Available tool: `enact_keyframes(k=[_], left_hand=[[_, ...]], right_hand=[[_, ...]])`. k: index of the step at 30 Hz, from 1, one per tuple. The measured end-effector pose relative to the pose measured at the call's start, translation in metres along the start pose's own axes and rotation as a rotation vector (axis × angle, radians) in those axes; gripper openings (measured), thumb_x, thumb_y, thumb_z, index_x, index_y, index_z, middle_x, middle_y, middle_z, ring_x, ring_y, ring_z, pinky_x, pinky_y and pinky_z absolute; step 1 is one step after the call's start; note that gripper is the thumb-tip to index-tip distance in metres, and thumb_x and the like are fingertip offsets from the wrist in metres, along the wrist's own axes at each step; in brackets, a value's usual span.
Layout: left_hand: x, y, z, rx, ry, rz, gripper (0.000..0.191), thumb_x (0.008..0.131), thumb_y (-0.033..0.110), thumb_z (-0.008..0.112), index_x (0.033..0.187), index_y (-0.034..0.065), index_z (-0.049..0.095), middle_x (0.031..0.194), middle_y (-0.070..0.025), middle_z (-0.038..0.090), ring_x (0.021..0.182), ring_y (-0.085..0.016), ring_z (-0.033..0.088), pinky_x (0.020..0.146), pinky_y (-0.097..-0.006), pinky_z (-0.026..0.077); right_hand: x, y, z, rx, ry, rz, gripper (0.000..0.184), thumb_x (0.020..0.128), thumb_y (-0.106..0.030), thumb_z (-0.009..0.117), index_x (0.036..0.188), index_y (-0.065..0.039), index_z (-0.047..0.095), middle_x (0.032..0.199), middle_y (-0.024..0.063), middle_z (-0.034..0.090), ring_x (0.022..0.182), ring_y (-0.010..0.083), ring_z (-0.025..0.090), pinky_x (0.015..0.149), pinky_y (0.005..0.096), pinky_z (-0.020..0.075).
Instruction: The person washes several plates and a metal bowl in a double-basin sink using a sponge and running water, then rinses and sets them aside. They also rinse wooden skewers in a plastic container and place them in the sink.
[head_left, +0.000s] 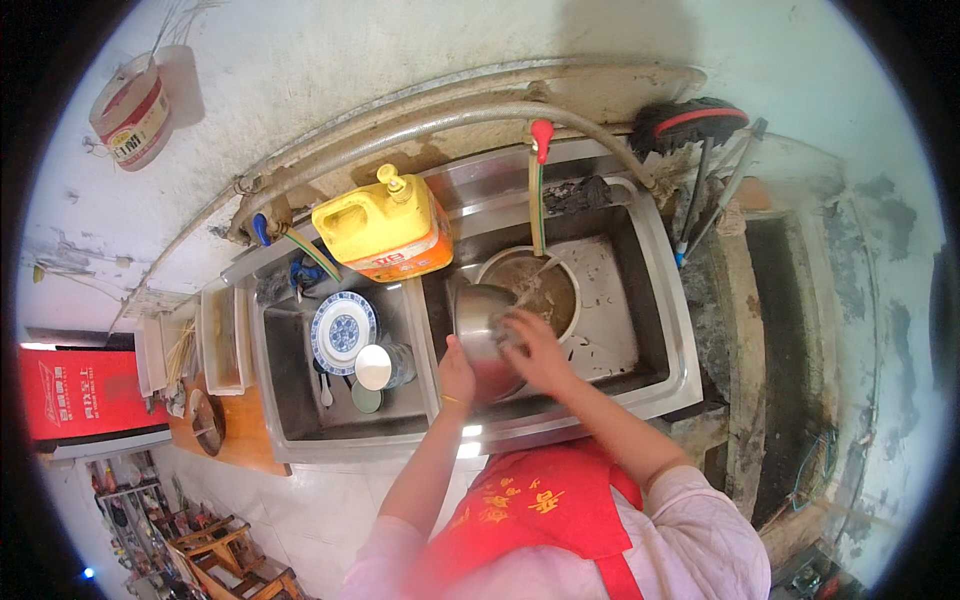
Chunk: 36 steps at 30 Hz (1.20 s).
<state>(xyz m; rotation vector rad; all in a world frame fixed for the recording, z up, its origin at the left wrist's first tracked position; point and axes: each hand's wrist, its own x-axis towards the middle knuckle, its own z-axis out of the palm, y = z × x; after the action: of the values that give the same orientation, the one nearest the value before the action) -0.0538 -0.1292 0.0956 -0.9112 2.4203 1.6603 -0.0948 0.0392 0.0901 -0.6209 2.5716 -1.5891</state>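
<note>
My left hand (457, 373) grips the rim of a stainless steel bowl (480, 322), which is tilted in the right basin of a metal sink (679, 330). Against the bowl's side, my right hand (534, 349) presses a small dark scrubber (504, 334); blur hides its exact kind. Behind the bowl stands a round metal basin (576, 300) of cloudy water (536, 289), under a hose from the red-handled tap (541, 139). In the left basin lie blue-and-white plates (343, 332), a white cup or bowl stack (375, 366), a small greenish dish (367, 397) and a white spoon (326, 394).
A yellow pump jug (386, 225) stands on the sink's divider near the back. Left of it is a blue-handled tap (261, 229). Dark scouring material (577, 196) lies on the back ledge. A broom (701, 124) leans at the right, and a plastic tub (223, 337) stands at the left.
</note>
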Motion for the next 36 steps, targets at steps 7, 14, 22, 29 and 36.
enact_keyframes(k=[7, 14, 22, 29, 36], left_hand=[[-0.015, 0.013, -0.006, 0.166, -0.096, 0.346, 0.060, 0.096, 0.044, 0.030, 0.071, -0.0055, 0.051, 0.066, -0.0134, 0.056, 0.062, -0.023, 0.048, 0.061, -0.0383, 0.039], [-0.027, 0.030, -0.033, -0.320, 0.020, 0.101, 0.060, 0.094, 0.050, 0.030, 0.079, -0.0003, 0.059, 0.076, -0.0087, 0.060, 0.068, -0.021, 0.053, 0.063, -0.0349, 0.043], [-0.001, 0.025, -0.015, -1.016, 0.365, -0.325, 0.069, 0.090, 0.058, 0.027, 0.123, 0.0005, 0.047, 0.117, -0.0114, 0.052, 0.102, -0.024, 0.053, 0.092, -0.0345, 0.041], [-0.007, 0.009, -0.013, -0.515, 0.174, 0.022, 0.061, 0.093, 0.051, 0.028, 0.106, -0.0013, 0.057, 0.096, -0.0119, 0.060, 0.088, -0.021, 0.057, 0.078, -0.0343, 0.045], [-0.036, -0.005, -0.043, -0.168, -0.067, 0.122, 0.060, 0.094, 0.046, 0.033, 0.104, -0.0079, 0.057, 0.090, -0.0216, 0.059, 0.085, -0.025, 0.054, 0.082, -0.0353, 0.041]], right_hand=[[0.042, -0.018, 0.010, -0.286, 0.031, 0.063, 0.045, 0.081, -0.023, 0.050, 0.117, 0.005, 0.047, 0.123, 0.0212, 0.047, 0.115, 0.0349, 0.044, 0.099, 0.0406, 0.0338], [0.054, 0.063, -0.038, 1.045, -0.184, 0.893, 0.049, 0.092, -0.042, 0.039, 0.124, -0.007, 0.048, 0.118, 0.0082, 0.055, 0.107, 0.0210, 0.052, 0.092, 0.0345, 0.0392], [-0.036, -0.019, 0.045, 0.464, 0.264, 0.499, 0.059, 0.091, -0.041, 0.041, 0.132, 0.000, 0.032, 0.137, 0.0185, 0.033, 0.127, 0.0290, 0.031, 0.106, 0.0361, 0.0229], [0.003, -0.074, 0.042, -0.467, 0.043, -0.150, 0.052, 0.085, -0.032, 0.050, 0.125, 0.000, 0.041, 0.134, 0.0239, 0.034, 0.129, 0.0354, 0.027, 0.107, 0.0406, 0.0195], [0.088, -0.017, -0.008, 0.188, -0.383, 0.495, 0.059, 0.082, -0.046, 0.051, 0.124, -0.006, 0.050, 0.123, 0.0141, 0.051, 0.115, 0.0276, 0.046, 0.099, 0.0364, 0.0313]])
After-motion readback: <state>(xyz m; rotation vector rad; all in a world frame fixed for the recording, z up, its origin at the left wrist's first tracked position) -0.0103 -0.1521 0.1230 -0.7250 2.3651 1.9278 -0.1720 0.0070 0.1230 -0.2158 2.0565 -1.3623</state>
